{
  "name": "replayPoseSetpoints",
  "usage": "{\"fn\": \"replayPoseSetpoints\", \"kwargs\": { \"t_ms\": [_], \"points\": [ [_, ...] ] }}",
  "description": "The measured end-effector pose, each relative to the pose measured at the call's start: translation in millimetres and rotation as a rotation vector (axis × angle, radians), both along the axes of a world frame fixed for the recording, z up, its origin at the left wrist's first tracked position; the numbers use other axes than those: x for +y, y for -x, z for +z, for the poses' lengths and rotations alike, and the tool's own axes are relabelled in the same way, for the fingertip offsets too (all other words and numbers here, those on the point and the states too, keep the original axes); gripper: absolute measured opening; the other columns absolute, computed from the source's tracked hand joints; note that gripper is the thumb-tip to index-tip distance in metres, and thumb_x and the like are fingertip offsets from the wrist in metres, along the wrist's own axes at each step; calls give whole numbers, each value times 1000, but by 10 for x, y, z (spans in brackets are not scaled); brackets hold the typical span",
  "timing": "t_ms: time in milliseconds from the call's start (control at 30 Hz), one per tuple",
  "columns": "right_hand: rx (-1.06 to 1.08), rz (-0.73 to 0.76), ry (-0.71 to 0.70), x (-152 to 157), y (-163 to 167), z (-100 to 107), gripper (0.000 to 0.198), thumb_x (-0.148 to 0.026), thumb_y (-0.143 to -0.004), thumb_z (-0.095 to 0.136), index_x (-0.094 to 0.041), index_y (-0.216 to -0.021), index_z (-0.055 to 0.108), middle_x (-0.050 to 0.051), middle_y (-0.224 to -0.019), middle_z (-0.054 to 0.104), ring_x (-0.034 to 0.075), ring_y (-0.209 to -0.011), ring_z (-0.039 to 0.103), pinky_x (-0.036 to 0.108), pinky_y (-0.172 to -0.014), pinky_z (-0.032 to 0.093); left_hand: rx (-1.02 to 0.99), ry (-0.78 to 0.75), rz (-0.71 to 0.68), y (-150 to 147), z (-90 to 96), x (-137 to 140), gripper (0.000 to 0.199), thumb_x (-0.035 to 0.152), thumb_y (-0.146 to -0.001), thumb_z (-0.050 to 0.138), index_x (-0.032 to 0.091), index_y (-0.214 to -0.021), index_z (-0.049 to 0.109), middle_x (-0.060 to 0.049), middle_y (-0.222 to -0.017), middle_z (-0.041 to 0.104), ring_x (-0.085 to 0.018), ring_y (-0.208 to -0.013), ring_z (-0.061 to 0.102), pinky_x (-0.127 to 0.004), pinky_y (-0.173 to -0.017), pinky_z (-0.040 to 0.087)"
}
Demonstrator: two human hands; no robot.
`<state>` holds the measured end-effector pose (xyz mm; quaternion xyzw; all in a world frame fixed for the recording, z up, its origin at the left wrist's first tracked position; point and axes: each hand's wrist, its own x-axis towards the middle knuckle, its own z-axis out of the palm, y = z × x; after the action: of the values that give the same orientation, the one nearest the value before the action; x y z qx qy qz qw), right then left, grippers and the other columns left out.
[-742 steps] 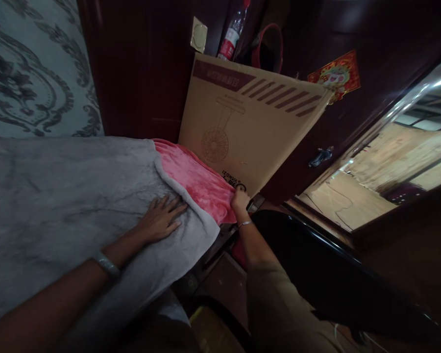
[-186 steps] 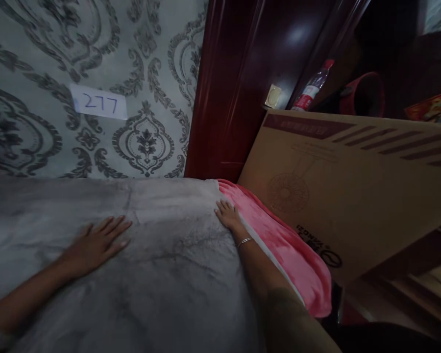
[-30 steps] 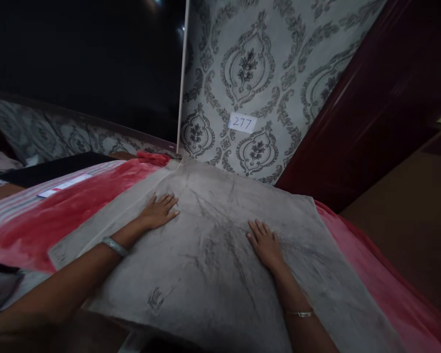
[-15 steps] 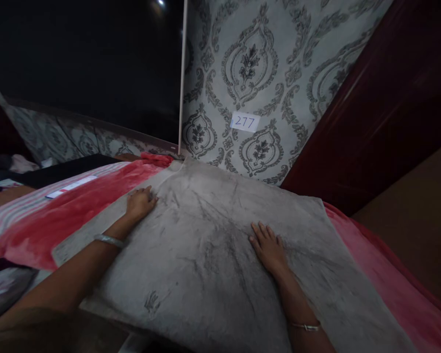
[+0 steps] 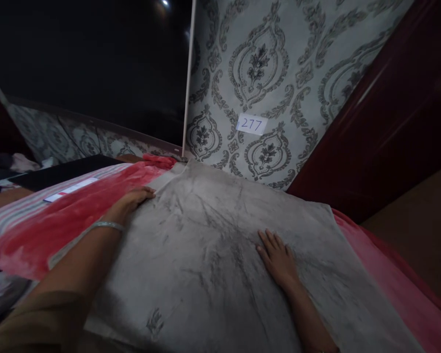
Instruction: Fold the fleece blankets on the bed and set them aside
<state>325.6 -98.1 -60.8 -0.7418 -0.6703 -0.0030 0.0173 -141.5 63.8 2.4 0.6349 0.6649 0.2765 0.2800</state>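
A large grey plush cloth (image 5: 213, 235) lies spread out with faint creases and darker brushed streaks. My left hand (image 5: 139, 195) rests at its left edge, fingers stretched forward and close together, seen from the side; what lies under the fingertips is hidden. A pale bangle (image 5: 108, 225) circles the left wrist. On the right half of the cloth, my right hand (image 5: 278, 256) lies flat, palm down with the fingers a little apart. Neither hand shows a held object.
Red plush bedding (image 5: 95, 206) shows beyond the cloth's left edge, with a white-and-pink flat item (image 5: 71, 189) on it. A big dark screen (image 5: 88, 63) stands behind. A paper marked 277 (image 5: 252, 124) is on the patterned wall; a dark red panel (image 5: 371, 98) slants at right.
My left hand has slid slightly left to the cloth's edge, its fingers now closer together. My right hand stays flat on the cloth. The view has shifted a little.
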Motion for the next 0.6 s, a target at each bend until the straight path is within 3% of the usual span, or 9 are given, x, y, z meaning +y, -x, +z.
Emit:
{"fn": "replayPoseSetpoints", "kwargs": {
  "t_ms": [133, 300, 433, 600],
  "points": [
    [-15, 2, -17, 19, -47, -83, 56, -43, -103, 27, -29, -157, 31, 2, -165, 24, 26, -153, 21, 54, -120, 25, -314, 123, 13, 24, -61, -13, 36, 35, -86, 56, 8, -109, 64, -5, -80, 71, -19, -74, 67, -38, -78, 56],
    [-3, 21, -67, 38, -122, -205, 57, -45, -102, 25, -29, -156, 34, 1, -164, 27, 26, -152, 22, 55, -119, 26, -588, 110, -8, 1, -121, -28, 68, 34, -61, 72, 12, -124, 59, -7, -93, 73, -20, -74, 66, -34, -70, 56],
    [22, 37, -102, 38, -190, -299, 59, -48, -101, 22, -29, -156, 35, 2, -164, 29, 26, -152, 23, 57, -118, 26, -693, 66, 16, -35, -155, -36, 82, 27, -52, 75, 19, -132, 56, -8, -107, 70, -20, -78, 66, -30, -64, 55],
    [38, 64, -154, 49, -266, -397, 60, -52, -100, 22, -31, -155, 37, 2, -163, 32, 28, -151, 25, 59, -117, 29, -705, 5, 41, -68, -151, -48, 83, 20, -53, 71, 23, -135, 59, -6, -100, 71, -24, -84, 68, -31, -66, 55]
  ]
}}
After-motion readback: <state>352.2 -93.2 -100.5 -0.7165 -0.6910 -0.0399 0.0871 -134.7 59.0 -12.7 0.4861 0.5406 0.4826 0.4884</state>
